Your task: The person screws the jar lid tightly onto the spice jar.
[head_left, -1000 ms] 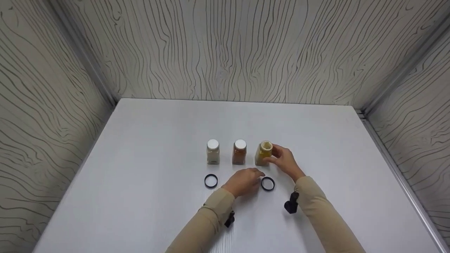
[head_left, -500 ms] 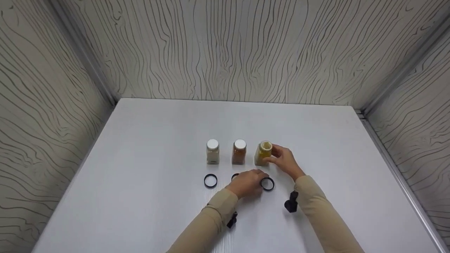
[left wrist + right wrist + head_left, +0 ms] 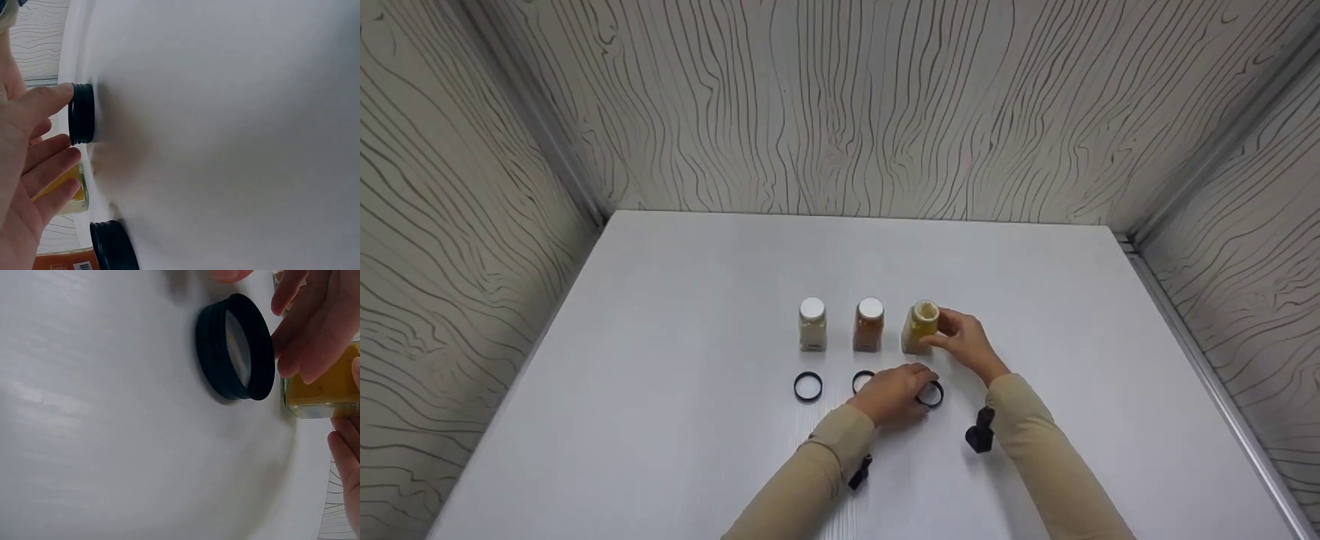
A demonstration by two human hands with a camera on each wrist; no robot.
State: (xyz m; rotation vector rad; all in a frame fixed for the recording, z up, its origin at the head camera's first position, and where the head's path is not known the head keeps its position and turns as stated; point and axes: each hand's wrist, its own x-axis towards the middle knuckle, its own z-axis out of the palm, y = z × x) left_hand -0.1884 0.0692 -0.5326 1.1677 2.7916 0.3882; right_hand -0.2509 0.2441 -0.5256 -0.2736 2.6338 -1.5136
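Observation:
My right hand [image 3: 969,346] holds the right-hand glass jar [image 3: 916,337], which has yellow contents and an uncovered, whitish mouth. It stands upright on the table. Just in front of it, my left hand [image 3: 891,391] is at a dark ring-shaped lid [image 3: 211,349] lying on the table. In the left wrist view the thumb [image 3: 53,98] meets one edge of this lid and the fingertips are by the opposite edge. The right wrist view shows a small gap between the left thumb and the lid. Part of the lid is hidden in the head view.
Two more jars, one orange-brown [image 3: 868,334] and one pale [image 3: 812,334], stand left in the row with white tops. Another dark lid [image 3: 856,383] lies partly behind my left hand, and one [image 3: 796,387] farther left. Patterned walls [image 3: 840,112] enclose the white table [image 3: 660,375].
My left hand has moved a little right, over the near-left side of the right lid, uncovering part of the middle lid. The right hand keeps its hold on the yellow jar.

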